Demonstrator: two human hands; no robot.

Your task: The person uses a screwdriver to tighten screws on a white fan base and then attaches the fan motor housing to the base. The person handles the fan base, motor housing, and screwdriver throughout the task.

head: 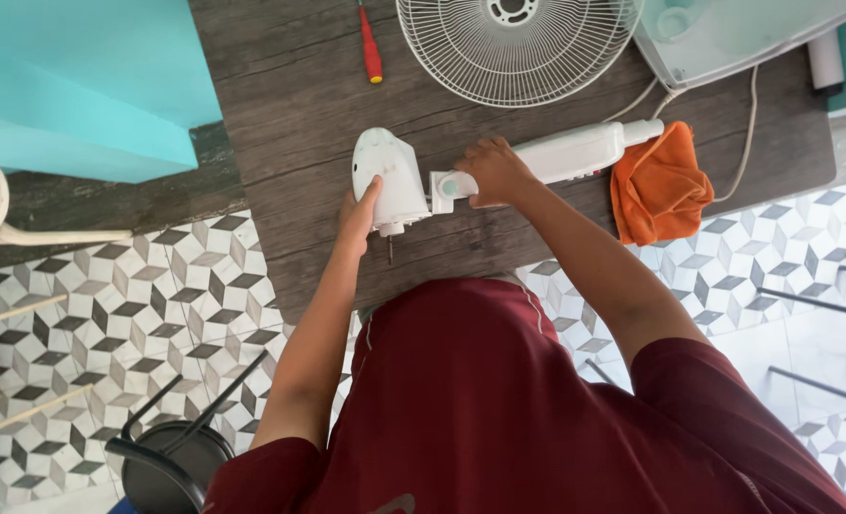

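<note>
A white fan motor housing (388, 176) lies on the dark wooden table (290, 114), its metal shaft pointing toward me. My left hand (358, 215) grips the housing from its left side. My right hand (492, 171) rests on the white fan stand neck (575, 152), right by the joint with a pale green knob (451, 187). The neck runs off to the right toward an orange cloth (659, 186).
A white wire fan grille (516, 48) lies at the table's far edge, a red screwdriver (371, 46) to its left. A white fan base (727, 33) and cord (748, 124) sit far right. A black stool (171, 457) stands on the patterned floor.
</note>
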